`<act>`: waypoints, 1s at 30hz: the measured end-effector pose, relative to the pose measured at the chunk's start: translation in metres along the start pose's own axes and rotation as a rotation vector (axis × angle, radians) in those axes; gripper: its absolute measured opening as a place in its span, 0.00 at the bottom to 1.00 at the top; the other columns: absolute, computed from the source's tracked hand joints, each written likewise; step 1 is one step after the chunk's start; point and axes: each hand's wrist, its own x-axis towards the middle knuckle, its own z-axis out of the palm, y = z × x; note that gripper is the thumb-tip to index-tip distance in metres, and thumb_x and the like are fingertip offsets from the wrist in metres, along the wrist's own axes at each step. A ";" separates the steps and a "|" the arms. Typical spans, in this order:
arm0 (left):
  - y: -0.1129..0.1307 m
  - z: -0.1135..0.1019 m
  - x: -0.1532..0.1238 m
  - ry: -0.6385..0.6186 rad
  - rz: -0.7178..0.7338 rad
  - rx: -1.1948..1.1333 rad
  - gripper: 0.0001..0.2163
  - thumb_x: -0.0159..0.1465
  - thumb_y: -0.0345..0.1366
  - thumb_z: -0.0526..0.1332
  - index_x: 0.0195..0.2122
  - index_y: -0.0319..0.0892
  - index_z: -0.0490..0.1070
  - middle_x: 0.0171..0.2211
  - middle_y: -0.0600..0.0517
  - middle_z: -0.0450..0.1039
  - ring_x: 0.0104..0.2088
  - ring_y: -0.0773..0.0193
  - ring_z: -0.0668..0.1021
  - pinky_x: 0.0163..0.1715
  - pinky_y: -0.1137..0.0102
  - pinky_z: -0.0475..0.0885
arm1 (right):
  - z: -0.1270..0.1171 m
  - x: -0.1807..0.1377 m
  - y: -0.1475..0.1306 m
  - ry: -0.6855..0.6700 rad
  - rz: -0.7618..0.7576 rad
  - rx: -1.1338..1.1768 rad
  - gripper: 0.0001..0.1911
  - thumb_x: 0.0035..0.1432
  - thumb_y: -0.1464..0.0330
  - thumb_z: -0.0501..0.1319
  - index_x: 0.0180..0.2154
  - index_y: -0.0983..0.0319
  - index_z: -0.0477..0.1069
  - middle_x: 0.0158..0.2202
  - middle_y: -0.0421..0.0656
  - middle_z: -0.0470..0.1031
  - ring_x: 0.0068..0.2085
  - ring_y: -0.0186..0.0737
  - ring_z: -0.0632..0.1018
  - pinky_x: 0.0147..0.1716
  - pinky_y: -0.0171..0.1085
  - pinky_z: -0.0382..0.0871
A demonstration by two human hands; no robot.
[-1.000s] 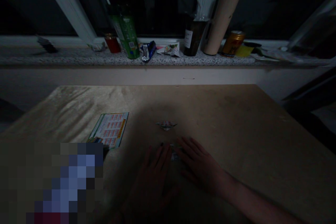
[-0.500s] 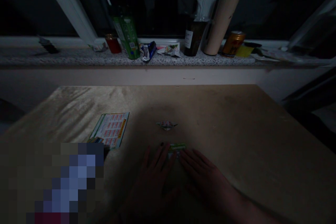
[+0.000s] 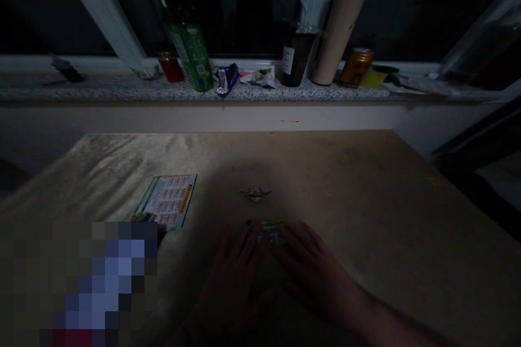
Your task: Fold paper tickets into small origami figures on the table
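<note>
Left hand [image 3: 233, 282] and right hand [image 3: 321, 274], each grip spread, partly cover green paper [image 3: 272, 224] at lower centre, likely keeping it flat. Folded paper [image 3: 255, 193] lies apart mid-frame.

Left hand [image 3: 230, 281], right hand [image 3: 319, 268], printed paper [image 3: 272, 225] beneath (partly covered)

A small piece of printed paper [image 3: 272, 226], apparently folded, lies flat in shadow just below the centre of the frame. A bright green band runs along its upper edge, with a paler, bluish-white part beneath; its left and right ends are partly covered, its lettering unreadable.
</note>
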 end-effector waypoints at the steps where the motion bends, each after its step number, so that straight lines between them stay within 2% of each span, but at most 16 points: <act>1: 0.000 0.000 0.000 0.002 0.001 0.002 0.33 0.65 0.57 0.46 0.65 0.41 0.47 0.65 0.43 0.45 0.63 0.47 0.52 0.59 0.45 0.37 | 0.000 0.000 0.000 0.000 -0.001 0.000 0.31 0.60 0.65 0.57 0.62 0.57 0.51 0.64 0.49 0.54 0.63 0.50 0.56 0.59 0.57 0.51; 5: 0.003 0.000 -0.002 0.045 0.000 0.026 0.32 0.66 0.54 0.47 0.65 0.41 0.46 0.66 0.43 0.45 0.63 0.48 0.52 0.59 0.47 0.39 | 0.003 0.002 0.002 0.021 0.003 0.010 0.28 0.60 0.66 0.57 0.61 0.57 0.55 0.64 0.50 0.54 0.64 0.50 0.54 0.60 0.58 0.48; 8: 0.005 0.004 -0.007 0.095 0.066 0.051 0.32 0.67 0.48 0.49 0.66 0.38 0.39 0.66 0.45 0.45 0.64 0.51 0.50 0.61 0.53 0.37 | 0.005 0.002 0.005 0.011 -0.006 0.033 0.28 0.61 0.65 0.56 0.61 0.57 0.54 0.65 0.49 0.51 0.64 0.49 0.53 0.60 0.58 0.46; 10: 0.007 0.009 -0.011 0.105 0.112 0.052 0.37 0.65 0.50 0.49 0.66 0.32 0.35 0.65 0.43 0.46 0.64 0.53 0.48 0.61 0.57 0.36 | 0.004 0.001 0.006 0.002 0.000 0.040 0.28 0.61 0.65 0.55 0.62 0.55 0.53 0.65 0.48 0.51 0.64 0.49 0.53 0.60 0.59 0.46; 13: 0.007 0.013 -0.014 0.077 0.134 0.047 0.40 0.63 0.54 0.49 0.66 0.32 0.33 0.65 0.43 0.47 0.64 0.54 0.50 0.61 0.61 0.39 | 0.002 0.000 0.005 0.014 0.004 0.029 0.28 0.61 0.66 0.56 0.61 0.55 0.53 0.65 0.48 0.51 0.64 0.49 0.53 0.60 0.59 0.47; 17: 0.008 0.012 -0.013 0.055 0.118 0.018 0.42 0.62 0.55 0.51 0.66 0.31 0.29 0.65 0.42 0.46 0.64 0.53 0.51 0.61 0.60 0.42 | 0.001 -0.002 0.004 0.102 0.028 -0.016 0.24 0.59 0.69 0.56 0.58 0.59 0.60 0.62 0.49 0.57 0.63 0.50 0.57 0.59 0.59 0.49; 21: 0.010 0.009 -0.012 0.040 0.099 -0.017 0.42 0.62 0.55 0.52 0.66 0.33 0.31 0.65 0.42 0.47 0.63 0.52 0.53 0.61 0.59 0.44 | 0.002 -0.002 0.003 0.148 0.052 -0.030 0.20 0.59 0.70 0.56 0.54 0.59 0.66 0.60 0.49 0.63 0.61 0.51 0.61 0.59 0.59 0.51; 25: 0.011 0.005 -0.012 0.033 0.088 -0.046 0.40 0.63 0.55 0.51 0.66 0.36 0.33 0.65 0.44 0.49 0.63 0.52 0.55 0.61 0.57 0.45 | 0.002 -0.002 0.003 0.184 0.070 -0.024 0.19 0.59 0.70 0.56 0.53 0.58 0.67 0.60 0.48 0.62 0.61 0.50 0.61 0.59 0.59 0.50; 30: 0.013 0.003 -0.012 0.026 0.065 -0.042 0.41 0.62 0.54 0.52 0.66 0.36 0.34 0.65 0.45 0.46 0.64 0.55 0.52 0.61 0.59 0.41 | 0.005 -0.003 0.003 0.218 0.097 -0.079 0.17 0.60 0.71 0.55 0.50 0.59 0.69 0.58 0.46 0.65 0.61 0.50 0.61 0.59 0.58 0.52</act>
